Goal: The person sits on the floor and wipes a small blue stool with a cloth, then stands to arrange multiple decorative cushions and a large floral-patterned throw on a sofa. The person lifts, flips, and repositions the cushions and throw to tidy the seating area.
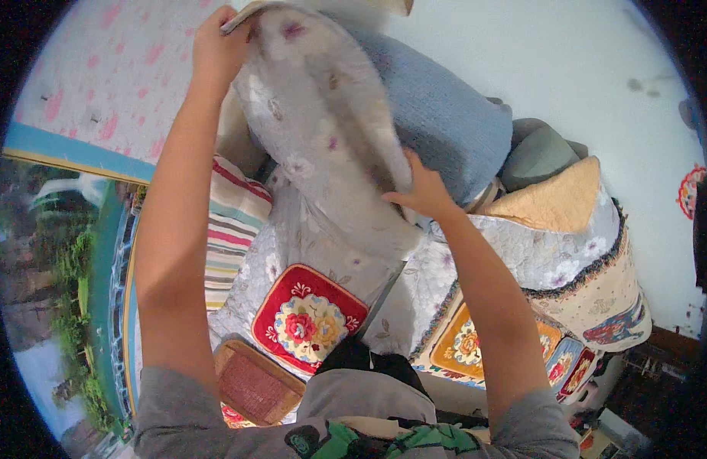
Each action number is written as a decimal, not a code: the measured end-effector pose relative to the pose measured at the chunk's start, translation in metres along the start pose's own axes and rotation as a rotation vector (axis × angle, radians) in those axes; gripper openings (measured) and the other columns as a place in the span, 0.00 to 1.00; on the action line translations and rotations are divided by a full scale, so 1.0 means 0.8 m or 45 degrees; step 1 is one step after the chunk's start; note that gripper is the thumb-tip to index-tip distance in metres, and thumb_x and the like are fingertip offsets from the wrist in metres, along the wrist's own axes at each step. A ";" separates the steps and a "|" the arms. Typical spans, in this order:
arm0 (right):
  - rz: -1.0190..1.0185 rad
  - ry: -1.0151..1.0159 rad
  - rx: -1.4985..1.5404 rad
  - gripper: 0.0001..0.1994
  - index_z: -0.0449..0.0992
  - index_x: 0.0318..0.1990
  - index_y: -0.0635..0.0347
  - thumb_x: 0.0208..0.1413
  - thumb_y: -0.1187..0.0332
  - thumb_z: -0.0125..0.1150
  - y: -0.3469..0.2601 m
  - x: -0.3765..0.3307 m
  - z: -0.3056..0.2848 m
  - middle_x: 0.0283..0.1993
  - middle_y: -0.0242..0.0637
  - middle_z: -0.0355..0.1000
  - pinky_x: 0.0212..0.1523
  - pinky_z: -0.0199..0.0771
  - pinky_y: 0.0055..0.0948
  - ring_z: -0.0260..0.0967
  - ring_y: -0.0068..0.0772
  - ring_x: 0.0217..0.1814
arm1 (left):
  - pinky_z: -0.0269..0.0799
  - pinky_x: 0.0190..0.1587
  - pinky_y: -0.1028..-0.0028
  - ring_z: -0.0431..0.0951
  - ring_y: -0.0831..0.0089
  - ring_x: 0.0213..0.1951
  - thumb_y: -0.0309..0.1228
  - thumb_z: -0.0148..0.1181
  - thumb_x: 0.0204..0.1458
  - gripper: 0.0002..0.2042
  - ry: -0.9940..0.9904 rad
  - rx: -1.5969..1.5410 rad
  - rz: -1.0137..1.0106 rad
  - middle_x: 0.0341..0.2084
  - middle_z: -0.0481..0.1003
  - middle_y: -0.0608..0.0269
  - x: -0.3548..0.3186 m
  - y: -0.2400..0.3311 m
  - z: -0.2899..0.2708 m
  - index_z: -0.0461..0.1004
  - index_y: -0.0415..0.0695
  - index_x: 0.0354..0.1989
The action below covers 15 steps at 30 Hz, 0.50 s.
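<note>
A grey quilted cover (315, 115) with pale flowers and purple spots is lifted in front of me, its upper part raised and folded into a hollow. My left hand (219, 50) is high up, closed around the cover's top edge at the far left. Lower and to the right, my right hand (424, 187) grips the cover's right edge, thumb on the near face; its other fingers are partly hidden. The cover's lower part drapes down to the seat, near a red square cushion pad (307, 317) with a flower design.
Behind the cover lies a blue blanket (445, 107), with a grey-green cushion (541, 157) and tan cloth (556, 199) beside it. A striped pillow (235, 222) stands left, near a framed landscape picture (70, 306). A brown woven pad (258, 382) lies close to my legs; more floral pads (460, 344) lie right.
</note>
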State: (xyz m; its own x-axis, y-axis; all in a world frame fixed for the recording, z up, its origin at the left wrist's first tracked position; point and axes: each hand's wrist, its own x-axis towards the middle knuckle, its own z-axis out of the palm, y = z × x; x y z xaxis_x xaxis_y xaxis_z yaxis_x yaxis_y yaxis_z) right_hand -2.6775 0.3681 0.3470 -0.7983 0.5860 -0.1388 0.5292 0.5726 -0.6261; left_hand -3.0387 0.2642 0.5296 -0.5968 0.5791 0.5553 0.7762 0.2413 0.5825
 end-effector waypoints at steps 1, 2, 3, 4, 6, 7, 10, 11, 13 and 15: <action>0.049 -0.128 0.028 0.38 0.65 0.59 0.60 0.41 0.49 0.68 0.021 -0.003 0.005 0.51 0.52 0.72 0.54 0.69 0.39 0.71 0.52 0.52 | 0.67 0.31 0.74 0.72 0.75 0.26 0.34 0.58 0.54 0.10 0.015 -0.130 -0.110 0.21 0.75 0.63 -0.006 0.010 0.000 0.73 0.39 0.28; 0.101 -0.253 0.056 0.36 0.68 0.57 0.61 0.42 0.51 0.69 0.051 -0.003 0.010 0.49 0.52 0.73 0.52 0.70 0.38 0.72 0.50 0.50 | 0.67 0.32 0.72 0.71 0.70 0.25 0.35 0.58 0.54 0.11 -0.002 -0.198 -0.101 0.20 0.74 0.60 -0.011 0.014 0.002 0.72 0.39 0.28; 0.135 -0.386 0.099 0.33 0.71 0.55 0.62 0.42 0.52 0.69 0.058 -0.003 0.008 0.47 0.51 0.75 0.50 0.71 0.38 0.74 0.49 0.47 | 0.67 0.32 0.71 0.71 0.66 0.24 0.35 0.58 0.54 0.11 -0.015 -0.243 -0.091 0.19 0.73 0.57 -0.013 0.005 -0.010 0.72 0.38 0.27; 0.155 -0.426 0.075 0.30 0.73 0.51 0.62 0.43 0.52 0.68 0.068 -0.007 -0.001 0.45 0.51 0.75 0.50 0.71 0.38 0.74 0.48 0.47 | 0.67 0.32 0.69 0.70 0.61 0.23 0.35 0.57 0.54 0.12 -0.028 -0.291 -0.081 0.18 0.72 0.54 -0.012 -0.005 -0.019 0.72 0.38 0.26; 0.193 -0.533 0.021 0.25 0.78 0.45 0.63 0.44 0.53 0.67 0.071 -0.020 -0.028 0.42 0.50 0.77 0.49 0.71 0.38 0.74 0.46 0.47 | 0.68 0.34 0.67 0.72 0.58 0.25 0.37 0.54 0.56 0.13 -0.175 -0.057 -0.056 0.20 0.73 0.53 -0.016 -0.030 -0.040 0.74 0.39 0.30; 0.281 -0.486 -0.068 0.25 0.77 0.45 0.64 0.46 0.53 0.66 0.075 -0.027 -0.049 0.42 0.50 0.77 0.47 0.71 0.38 0.75 0.45 0.46 | 0.69 0.35 0.66 0.73 0.57 0.26 0.38 0.52 0.56 0.14 -0.249 0.057 -0.046 0.20 0.73 0.52 -0.019 -0.041 -0.045 0.75 0.39 0.31; 0.474 -0.418 -0.211 0.23 0.77 0.45 0.66 0.51 0.53 0.62 0.081 -0.012 -0.144 0.40 0.49 0.77 0.42 0.72 0.40 0.75 0.45 0.42 | 0.71 0.39 0.63 0.76 0.52 0.29 0.42 0.46 0.59 0.18 -0.155 0.670 0.291 0.23 0.73 0.46 -0.026 -0.075 -0.043 0.76 0.39 0.39; 0.461 -0.326 -0.219 0.23 0.77 0.43 0.67 0.52 0.53 0.61 0.089 -0.007 -0.184 0.39 0.51 0.77 0.40 0.72 0.41 0.75 0.47 0.40 | 0.73 0.37 0.60 0.76 0.48 0.30 0.43 0.41 0.60 0.21 -0.354 0.658 0.375 0.26 0.73 0.40 -0.016 -0.091 -0.040 0.73 0.37 0.46; 0.496 0.000 -0.360 0.22 0.78 0.41 0.67 0.52 0.53 0.58 0.090 0.008 -0.242 0.38 0.54 0.76 0.41 0.72 0.45 0.75 0.51 0.40 | 0.74 0.33 0.61 0.77 0.50 0.27 0.43 0.41 0.61 0.22 -0.607 0.379 -0.250 0.25 0.74 0.40 0.000 -0.060 -0.010 0.71 0.34 0.46; 0.473 0.533 -0.623 0.19 0.77 0.38 0.66 0.51 0.56 0.56 0.075 0.028 -0.300 0.38 0.53 0.76 0.42 0.72 0.47 0.75 0.53 0.41 | 0.75 0.28 0.63 0.77 0.56 0.21 0.44 0.40 0.61 0.24 -0.569 0.016 -0.567 0.24 0.74 0.42 0.026 -0.044 0.018 0.70 0.31 0.44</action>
State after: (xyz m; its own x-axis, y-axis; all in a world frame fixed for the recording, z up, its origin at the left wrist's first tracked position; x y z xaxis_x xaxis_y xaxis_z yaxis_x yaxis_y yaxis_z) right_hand -2.5949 0.5534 0.4903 -0.4173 0.9043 0.0901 0.8886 0.4268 -0.1683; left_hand -3.0753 0.2789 0.5124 -0.7227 0.6899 -0.0421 0.4770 0.5419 0.6920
